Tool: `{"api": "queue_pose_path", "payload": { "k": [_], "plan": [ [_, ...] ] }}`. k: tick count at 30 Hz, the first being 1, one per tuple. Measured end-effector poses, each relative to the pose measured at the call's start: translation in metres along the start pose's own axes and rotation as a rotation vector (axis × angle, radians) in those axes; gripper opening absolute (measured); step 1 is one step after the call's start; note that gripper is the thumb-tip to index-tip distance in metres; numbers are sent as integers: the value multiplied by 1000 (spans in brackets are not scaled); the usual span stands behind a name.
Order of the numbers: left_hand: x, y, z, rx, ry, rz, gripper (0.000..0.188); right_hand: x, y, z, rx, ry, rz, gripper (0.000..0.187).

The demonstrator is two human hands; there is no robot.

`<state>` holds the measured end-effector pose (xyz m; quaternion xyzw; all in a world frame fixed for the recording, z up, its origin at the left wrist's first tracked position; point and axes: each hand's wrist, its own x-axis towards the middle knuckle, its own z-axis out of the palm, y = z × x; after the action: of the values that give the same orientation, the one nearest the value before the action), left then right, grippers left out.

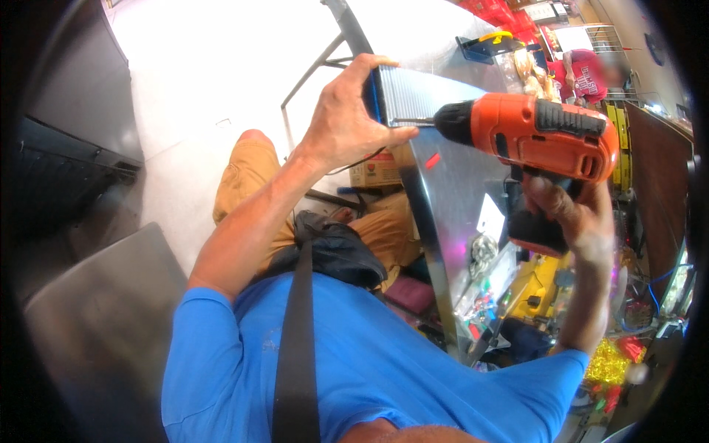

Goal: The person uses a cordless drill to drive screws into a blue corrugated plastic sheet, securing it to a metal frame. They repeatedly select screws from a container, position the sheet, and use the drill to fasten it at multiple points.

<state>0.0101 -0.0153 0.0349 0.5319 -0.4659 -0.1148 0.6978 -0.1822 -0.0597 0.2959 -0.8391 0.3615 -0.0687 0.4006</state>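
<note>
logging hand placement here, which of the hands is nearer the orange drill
Right: the right hand holds the orange drill. The left hand is farther off, beyond the black chuck, holding a ribbed silver block.

Both forearms (pixel 255 214) raised; left fingers (pixel 374 61) spread wide, right fingers (pixel 550 198) curled.
</note>
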Motion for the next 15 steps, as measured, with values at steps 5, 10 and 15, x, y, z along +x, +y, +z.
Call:
{"api": "queue_pose_path", "payload": {
  "k": [5,10,15],
  "plan": [
    [1,3,-2,33,-1,-20,81,2,-5,-8,-66,-45,21,57],
    [3,10,-3,17,1,-27,79,2,-4,2,-145,-20,-127,53],
    [2,2,-2,17,24,-26,82,27,-19,-10,-172,-177,16,46]
  ]
}}
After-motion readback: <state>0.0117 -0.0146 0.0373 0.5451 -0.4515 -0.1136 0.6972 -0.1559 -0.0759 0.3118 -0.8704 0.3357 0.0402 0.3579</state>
